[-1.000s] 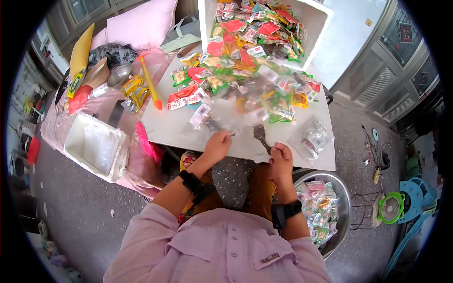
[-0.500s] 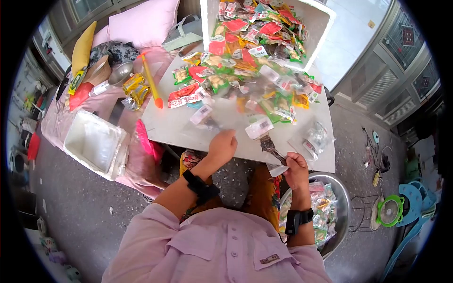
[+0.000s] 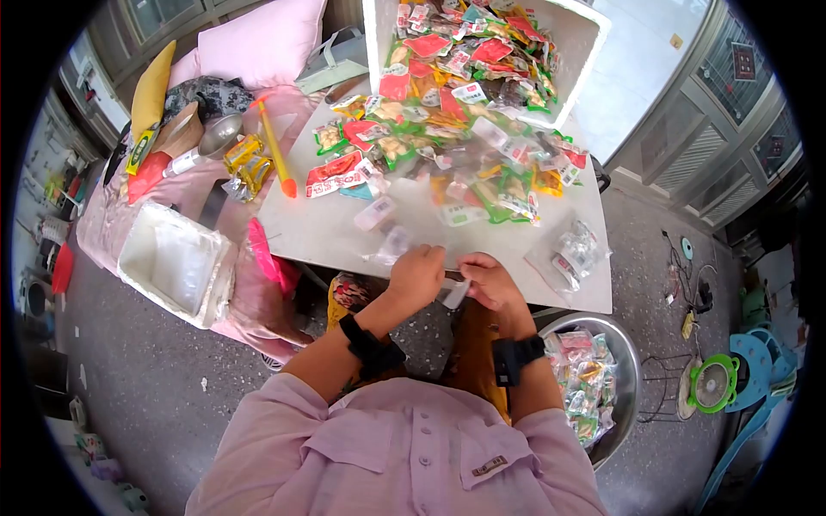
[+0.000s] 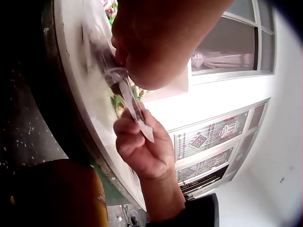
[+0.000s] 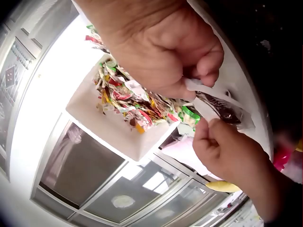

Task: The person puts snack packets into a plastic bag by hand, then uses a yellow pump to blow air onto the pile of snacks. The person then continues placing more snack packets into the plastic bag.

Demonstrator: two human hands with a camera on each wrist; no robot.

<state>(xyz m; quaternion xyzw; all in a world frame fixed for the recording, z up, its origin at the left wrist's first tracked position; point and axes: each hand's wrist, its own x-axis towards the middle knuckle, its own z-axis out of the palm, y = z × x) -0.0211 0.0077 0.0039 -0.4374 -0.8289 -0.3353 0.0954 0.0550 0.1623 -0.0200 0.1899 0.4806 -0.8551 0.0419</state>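
Observation:
Both hands meet above the table's near edge, around a clear plastic packet (image 5: 222, 108) with dark brown contents and a pale strip along its edge. In the right wrist view, my right hand (image 3: 489, 285) pinches one end of that strip between thumb and fingers. My left hand (image 3: 418, 280) grips the packet's edge close by, fingers curled. From the head view the hands mostly hide the packet; only a whitish flap (image 3: 456, 294) shows between them. Just beyond the left hand lie clear packets with pale labels (image 3: 375, 213) on the white table (image 3: 318, 232).
A white foam box (image 3: 578, 53) on its side spills colourful snack packets (image 3: 396, 146) across the table. Clear plastic bags (image 3: 575, 256) lie at the table's right. A metal basin (image 3: 635, 378) of packets stands below, right. At left is another foam box (image 3: 163, 267).
My right hand first moved right with the dark packet, away from the left, then came back. Now both hands are close together on the packet.

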